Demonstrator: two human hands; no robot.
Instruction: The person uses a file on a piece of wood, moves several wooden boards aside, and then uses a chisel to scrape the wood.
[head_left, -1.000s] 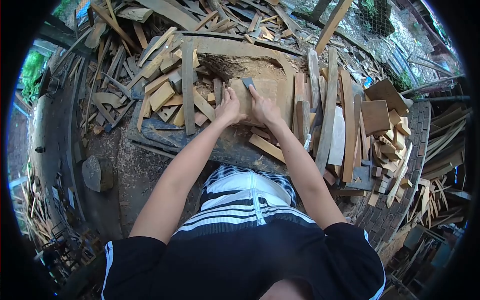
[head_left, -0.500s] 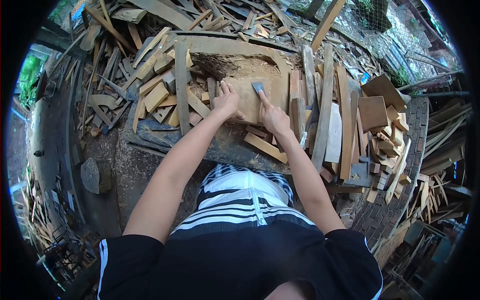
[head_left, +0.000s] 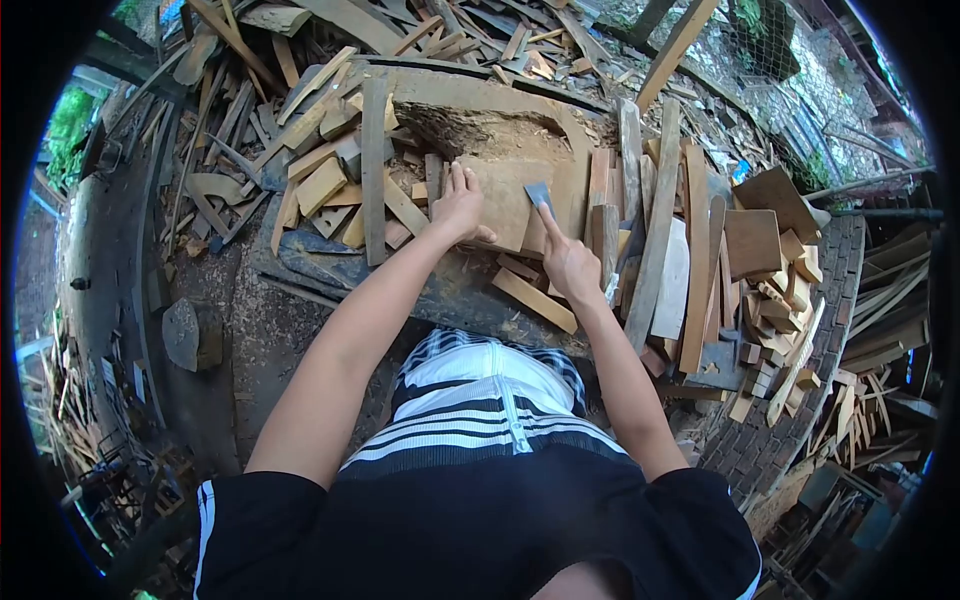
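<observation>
A flat, light-brown wooden board (head_left: 508, 190) lies on the workbench in front of me. My left hand (head_left: 460, 206) rests on the board's left side, fingers stretched forward and thumb out toward its near edge. In my right hand (head_left: 572, 265) is a scraper with a flat, grey metal blade (head_left: 538, 192). The index finger stretches along the scraper, and the other fingers curl under the palm, which hides its handle. The blade overlaps the right part of the board, its wide end pointing away from me. Just beyond the board is a rough, hollowed slab of wood (head_left: 440, 125).
Wood offcuts (head_left: 322, 185) crowd the bench's left side. Long planks (head_left: 655, 230) lie to the right, beside stacked small blocks (head_left: 780, 300). A short pale block (head_left: 535, 300) sits near the front edge. A log stump (head_left: 192, 335) stands on the ground at left.
My right hand and the scraper have shifted slightly right and toward me over the board. My left hand stays at the board's left side. The whole view has tilted a little.
</observation>
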